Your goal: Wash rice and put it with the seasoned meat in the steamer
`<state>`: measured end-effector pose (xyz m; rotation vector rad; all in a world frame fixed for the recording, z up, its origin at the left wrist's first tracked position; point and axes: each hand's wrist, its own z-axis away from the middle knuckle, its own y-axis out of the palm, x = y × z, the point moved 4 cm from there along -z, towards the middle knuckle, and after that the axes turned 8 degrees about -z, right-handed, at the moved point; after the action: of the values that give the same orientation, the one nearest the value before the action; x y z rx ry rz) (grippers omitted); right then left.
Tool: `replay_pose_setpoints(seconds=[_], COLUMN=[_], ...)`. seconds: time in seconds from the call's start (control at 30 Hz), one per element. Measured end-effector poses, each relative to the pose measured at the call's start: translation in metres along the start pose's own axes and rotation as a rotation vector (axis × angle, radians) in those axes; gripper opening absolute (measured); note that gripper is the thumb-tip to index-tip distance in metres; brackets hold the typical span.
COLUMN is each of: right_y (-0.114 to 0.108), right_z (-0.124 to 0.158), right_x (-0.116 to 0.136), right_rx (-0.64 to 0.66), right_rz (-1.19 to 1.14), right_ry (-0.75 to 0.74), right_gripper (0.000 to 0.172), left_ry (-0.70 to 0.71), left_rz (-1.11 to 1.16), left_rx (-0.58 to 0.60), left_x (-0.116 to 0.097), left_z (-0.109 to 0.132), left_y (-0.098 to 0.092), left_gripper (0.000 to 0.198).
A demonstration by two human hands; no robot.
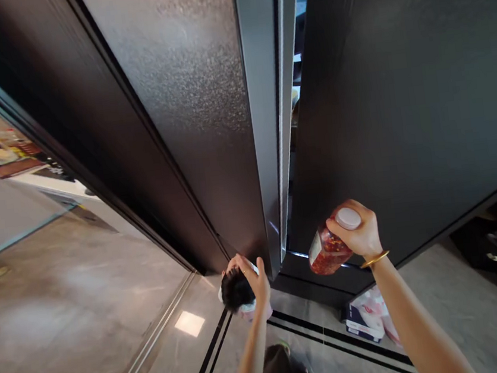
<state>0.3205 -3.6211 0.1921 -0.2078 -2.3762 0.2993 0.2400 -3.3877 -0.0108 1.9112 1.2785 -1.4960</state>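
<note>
My right hand [363, 230] is wrapped round the upper part of a glass jar [326, 256] with a white lid. Red, chili-like contents show through the glass, and a pale label is on its side. The jar tilts in front of a dark cabinet door [385, 123], which stands slightly ajar. Lower and to the left, my left hand [254, 280] has its thumb and fingers apart, holding nothing. It is beside the head of another person [236, 290] with dark hair, who stands below; whether it touches them, I cannot tell.
Through the narrow door gap [295, 94], some stored items show. A dark panel [205, 125] rises at the left of the gap. A box and pink-white bags [366, 320] sit on the floor. Farther left is a counter [41, 179] with various items.
</note>
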Motion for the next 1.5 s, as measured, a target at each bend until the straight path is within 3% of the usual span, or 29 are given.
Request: replay_pose_setpoints(seconds=[0.1, 0.17, 0.27, 0.33, 0.63, 0.87, 1.5], right_y=[0.004, 0.008, 0.012, 0.014, 0.023, 0.024, 0.028], right_z=[-0.012, -0.02, -0.029, -0.032, -0.031, -0.03, -0.036], right_x=[0.003, 0.005, 0.004, 0.002, -0.007, -0.009, -0.002], right_rx=[0.054, 0.088, 0.094, 0.086, 0.103, 0.094, 0.114], right_rz=[-0.03, -0.051, -0.082, -0.089, -0.097, -0.075, -0.107], right_ry=[-0.007, -0.028, -0.044, -0.042, -0.044, -0.04, -0.042], right_gripper=[0.011, 0.01, 0.01, 0.01, 0.012, 0.014, 0.015], left_ry=[0.29, 0.434, 0.459, 0.468, 0.527, 0.647, 0.651], left_rz=[-0.185, -0.301, -0.371, -0.373, -0.27, -0.266, -0.252], left_rx=[-0.197, -0.261, -0.292, -0.284, -0.232, -0.331, -0.353], left_x=[-0.04, -0.073, -0.107, -0.117, -0.111, -0.114, -0.111], left_z=[-0.007, -0.017, -0.035, -0.043, -0.049, -0.052, -0.048], left_y=[0.006, 0.012, 0.02, 0.025, 0.033, 0.039, 0.036], left_gripper=[0.103, 0.119, 0.117, 0.109, 0.091, 0.094, 0.094])
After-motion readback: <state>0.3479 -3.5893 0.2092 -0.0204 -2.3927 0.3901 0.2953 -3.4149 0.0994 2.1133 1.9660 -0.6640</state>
